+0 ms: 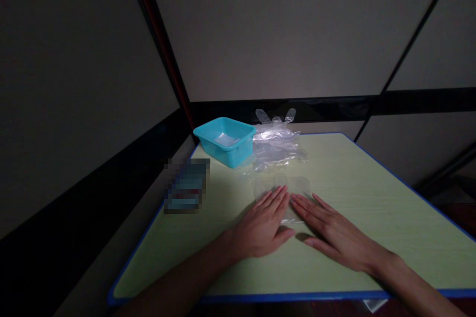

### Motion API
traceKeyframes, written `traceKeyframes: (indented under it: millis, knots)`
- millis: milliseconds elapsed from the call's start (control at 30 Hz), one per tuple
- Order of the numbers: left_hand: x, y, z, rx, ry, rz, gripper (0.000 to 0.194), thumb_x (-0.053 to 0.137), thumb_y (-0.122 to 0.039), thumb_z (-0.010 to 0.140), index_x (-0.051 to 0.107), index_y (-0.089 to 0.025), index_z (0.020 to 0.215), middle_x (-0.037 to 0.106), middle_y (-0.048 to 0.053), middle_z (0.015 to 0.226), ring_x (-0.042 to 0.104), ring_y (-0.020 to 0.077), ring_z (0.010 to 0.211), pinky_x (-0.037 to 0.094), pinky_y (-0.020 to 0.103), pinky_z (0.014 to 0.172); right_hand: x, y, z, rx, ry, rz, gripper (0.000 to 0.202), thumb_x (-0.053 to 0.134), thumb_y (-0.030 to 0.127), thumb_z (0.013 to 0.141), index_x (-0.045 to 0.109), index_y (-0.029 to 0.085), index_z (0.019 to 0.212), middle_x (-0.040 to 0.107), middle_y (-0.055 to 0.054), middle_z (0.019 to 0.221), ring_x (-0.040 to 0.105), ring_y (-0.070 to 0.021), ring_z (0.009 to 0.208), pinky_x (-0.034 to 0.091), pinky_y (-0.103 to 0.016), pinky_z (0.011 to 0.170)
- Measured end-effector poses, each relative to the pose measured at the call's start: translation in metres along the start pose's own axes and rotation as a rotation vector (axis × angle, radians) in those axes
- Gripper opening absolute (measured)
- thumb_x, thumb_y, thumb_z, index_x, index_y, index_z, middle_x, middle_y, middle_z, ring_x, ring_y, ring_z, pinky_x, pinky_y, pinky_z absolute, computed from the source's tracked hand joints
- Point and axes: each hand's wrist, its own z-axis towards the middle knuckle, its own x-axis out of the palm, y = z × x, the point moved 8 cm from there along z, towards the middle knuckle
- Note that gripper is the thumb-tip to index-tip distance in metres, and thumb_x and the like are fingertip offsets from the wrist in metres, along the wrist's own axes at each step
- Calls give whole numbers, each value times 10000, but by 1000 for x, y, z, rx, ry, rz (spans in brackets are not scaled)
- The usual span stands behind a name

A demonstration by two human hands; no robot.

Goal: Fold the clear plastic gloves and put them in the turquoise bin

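Note:
My left hand [263, 225] lies flat, palm down, with its fingers stretched out over a clear plastic glove [300, 186]. Opposite it, my right hand [331, 230] is flat too, its fingertips on the right part of the same glove. Both hands are tilted inward, and a narrow gap shows between their fingertips. The glove is thin and see-through, spread on the table; its near part is partly covered by my fingers. Beyond it rests a pile of crinkled clear plastic gloves [277, 146], with a few glove fingers sticking up at the back.
A turquoise plastic basket [241, 152] stands at the back left beside the pile, with something whitish inside. A blurred-out dark flat object [189, 185] lies at the left edge. The pale green table [372, 198] has a blue rim, and panelled walls stand behind and left.

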Motion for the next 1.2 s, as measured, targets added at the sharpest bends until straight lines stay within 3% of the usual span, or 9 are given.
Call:
traceKeyframes:
  millis: [300,500,667,800,933,1033,1200]
  knots:
    - [3,-2,-1,4,99,65,665,375,-460,837,172,-85,1347,116,144,1417,60,225,1305,70,367,1052,11,-3,-3,-8,61,-61,705,370,464,853,42,117,1372,107,-125,1411,130,-265,1284,164,-482,1039]
    - [4,-2,-2,47,79,103,656,369,-473,839,162,-122,1353,128,125,1421,60,230,1306,79,385,1053,4,-1,-4,4,7,10,692,405,444,844,72,152,1376,185,-106,1403,192,-261,1273,184,-483,1037]
    - [3,-5,-3,82,80,121,624,427,-456,819,207,-205,1346,132,94,1426,63,254,1305,81,433,1046,-7,-23,-7,166,-104,147,510,362,352,881,228,212,1353,304,-61,1376,279,-225,1251,176,-478,1042]
    - [4,-9,-3,120,107,133,595,420,-453,824,220,-237,1341,104,82,1432,56,265,1304,66,461,1038,-23,-55,3,356,-258,386,385,270,344,908,443,199,1220,516,-63,1221,458,-208,1126,342,-416,962]
    - [6,-10,-4,132,118,122,591,413,-461,826,218,-247,1341,100,78,1433,67,265,1304,75,468,1034,-31,-69,33,311,-319,478,365,268,342,905,534,177,1094,589,-64,1104,522,-207,1037,379,-375,913]
    - [6,-8,-5,130,117,121,605,410,-485,818,217,-250,1341,116,79,1431,74,268,1303,78,473,1031,-25,-75,47,288,-337,446,351,272,318,901,533,171,1085,603,-72,1067,544,-212,994,399,-372,880]
    - [5,-9,-4,135,96,153,616,420,-500,807,252,-222,1330,146,92,1425,97,277,1299,77,463,1037,-16,-73,45,271,-259,320,347,294,287,891,514,155,1125,593,-92,1087,548,-219,994,417,-372,859]
